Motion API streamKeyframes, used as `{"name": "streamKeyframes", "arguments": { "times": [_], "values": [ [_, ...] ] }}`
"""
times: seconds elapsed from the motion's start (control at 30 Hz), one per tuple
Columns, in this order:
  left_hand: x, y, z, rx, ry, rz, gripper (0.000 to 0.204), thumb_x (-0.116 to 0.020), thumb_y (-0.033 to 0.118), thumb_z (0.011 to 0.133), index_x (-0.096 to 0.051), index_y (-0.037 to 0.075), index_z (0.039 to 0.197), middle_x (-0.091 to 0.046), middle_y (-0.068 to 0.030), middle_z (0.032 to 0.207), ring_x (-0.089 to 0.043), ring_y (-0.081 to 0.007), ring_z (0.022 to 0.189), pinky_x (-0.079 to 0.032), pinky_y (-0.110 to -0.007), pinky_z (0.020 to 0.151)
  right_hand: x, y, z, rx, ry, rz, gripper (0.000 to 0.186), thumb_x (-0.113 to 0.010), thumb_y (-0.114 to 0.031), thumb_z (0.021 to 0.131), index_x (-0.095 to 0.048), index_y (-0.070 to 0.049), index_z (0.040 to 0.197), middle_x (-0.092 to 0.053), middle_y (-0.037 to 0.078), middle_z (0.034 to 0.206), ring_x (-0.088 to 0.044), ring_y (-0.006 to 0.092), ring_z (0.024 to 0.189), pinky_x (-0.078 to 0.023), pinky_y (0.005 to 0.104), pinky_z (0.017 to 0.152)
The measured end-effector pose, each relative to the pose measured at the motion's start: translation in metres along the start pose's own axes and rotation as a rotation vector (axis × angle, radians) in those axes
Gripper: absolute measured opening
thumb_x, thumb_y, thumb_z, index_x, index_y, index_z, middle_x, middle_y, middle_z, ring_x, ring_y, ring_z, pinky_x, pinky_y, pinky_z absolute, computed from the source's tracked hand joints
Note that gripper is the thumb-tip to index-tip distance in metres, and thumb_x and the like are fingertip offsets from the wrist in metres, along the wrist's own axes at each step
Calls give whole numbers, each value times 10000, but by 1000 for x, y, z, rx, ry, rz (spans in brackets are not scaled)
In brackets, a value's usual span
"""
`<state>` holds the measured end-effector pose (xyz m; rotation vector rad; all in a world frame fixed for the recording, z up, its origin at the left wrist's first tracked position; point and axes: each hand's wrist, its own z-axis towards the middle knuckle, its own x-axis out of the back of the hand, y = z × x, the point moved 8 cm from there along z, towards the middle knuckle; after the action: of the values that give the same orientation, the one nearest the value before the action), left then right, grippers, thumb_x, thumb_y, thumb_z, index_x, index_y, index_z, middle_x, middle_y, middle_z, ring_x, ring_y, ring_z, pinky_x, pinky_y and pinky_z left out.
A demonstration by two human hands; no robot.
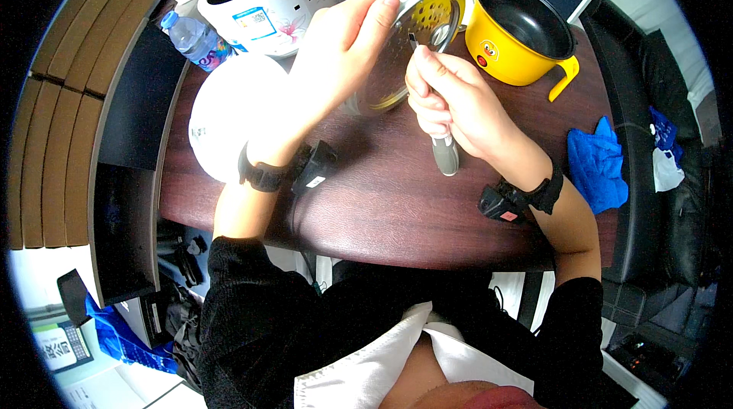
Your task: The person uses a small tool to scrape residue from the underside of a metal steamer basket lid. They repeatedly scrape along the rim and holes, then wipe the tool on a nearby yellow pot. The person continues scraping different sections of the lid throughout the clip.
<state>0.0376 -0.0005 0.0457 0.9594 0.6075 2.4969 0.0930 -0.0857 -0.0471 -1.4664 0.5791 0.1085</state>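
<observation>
My left hand (340, 39) grips the rim of a round glass lid (385, 77), which stands tilted on edge above the table. My right hand (458, 96) is closed around a screwdriver (446, 157) with a grey handle hanging below the fist. Its metal tip shows above my fingers, close to the middle of the lid; whether it touches cannot be made out. Just right of the lid stands a yellow pot (496, 54) with a black inside and a side handle. A yellow part with holes shows through the glass.
A white cooker body (267, 8) with a flower print stands at the back left, beside a water bottle (195, 39). A rounded white, overexposed thing (233, 119) sits beside my left forearm. A blue cloth (597, 165) lies at the right edge of the dark wooden table (366, 218).
</observation>
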Motion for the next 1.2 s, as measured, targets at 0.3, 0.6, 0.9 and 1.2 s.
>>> {"name": "streamKeyframes", "arguments": {
  "times": [0.3, 0.6, 0.9, 1.2],
  "values": [
    [-7, -9, 2, 71, -55, -77, 318, -464, 286, 960, -589, -5, 925, -573, -160, 662, -586, -279, 592, -431, -343, 540, 6, 2, 6, -69, 30, -9, 385, -439, -404, 965, -434, -117, 708, -292, -97, 527, -220, 0, 391, -168, 179, 349],
    [-1, 3, -2, -63, 31, 3, 319, -461, 289, 962, -587, -2, 926, -561, -155, 649, -568, -264, 569, -421, -338, 530, 4, 1, 5, -104, 12, -31, 376, -378, -371, 993, -395, -123, 711, -279, -81, 561, -226, 18, 437, -186, 169, 390],
    [-4, -3, 0, -18, 2, -18, 307, -465, 275, 958, -574, -2, 882, -562, -173, 646, -575, -317, 581, -420, -364, 523, 0, 3, 8, -90, 19, 28, 415, -409, -424, 972, -411, -136, 674, -276, -97, 523, -215, 5, 388, -157, 187, 349],
    [-8, -9, 3, 73, -82, -22, 290, -470, 257, 951, -576, -1, 872, -568, -199, 640, -593, -372, 610, -426, -402, 518, 14, -34, 17, 179, 49, -672, 446, -455, -390, 956, -478, -74, 642, -431, -27, 513, -368, 96, 383, -290, 257, 367]
  ]
}}
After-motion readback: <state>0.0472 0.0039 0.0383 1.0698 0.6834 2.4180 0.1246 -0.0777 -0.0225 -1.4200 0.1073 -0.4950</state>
